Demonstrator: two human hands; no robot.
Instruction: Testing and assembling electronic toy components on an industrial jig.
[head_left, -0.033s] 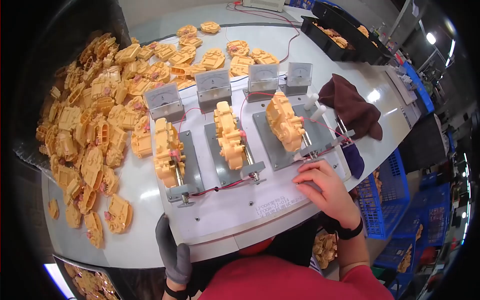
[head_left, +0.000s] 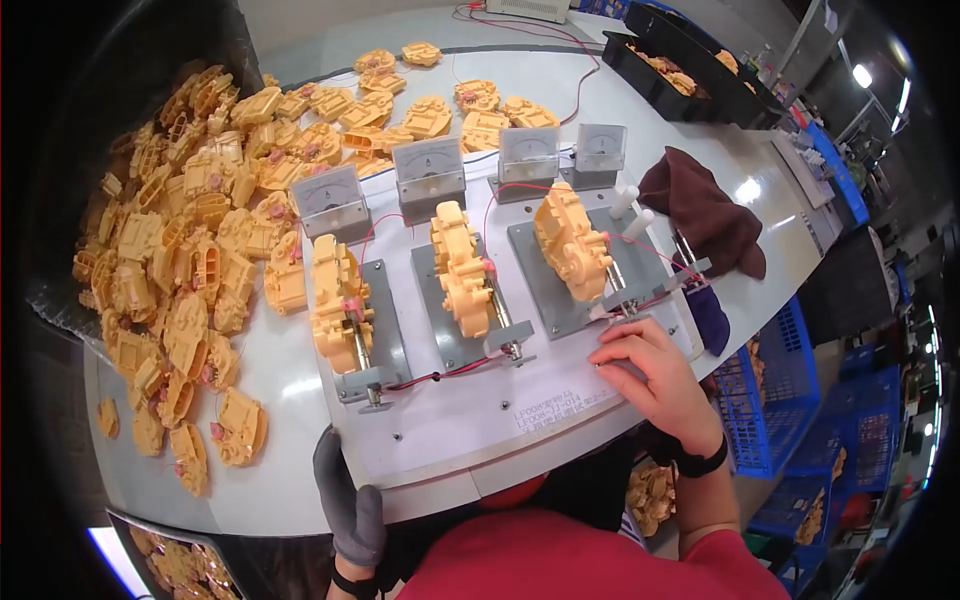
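My left hand (head_left: 350, 505), in a grey glove, rests at the near left corner of the white-topped test board (head_left: 450, 440). Its fingers stretch along the board's edge, with the thumb apart. My bare right hand (head_left: 655, 385) lies over the board's near right part, fingers loosely bent and spread, nothing visible in them. Just beyond its fingertips is the clamp (head_left: 625, 305) of the right fixture. That fixture bears a yellow plastic gear housing (head_left: 572, 240). Similar housings stand in the middle fixture (head_left: 462, 270) and the left fixture (head_left: 340, 305), each against a metal plunger.
Analog meters (head_left: 428, 165) stand behind the fixtures, joined by red wires. Yellow housings (head_left: 190, 250) lie heaped on the left. A brown cloth (head_left: 700, 210) lies to the right, black bins (head_left: 690, 70) at the far right. Blue crates (head_left: 770, 400) stand below the table's right edge.
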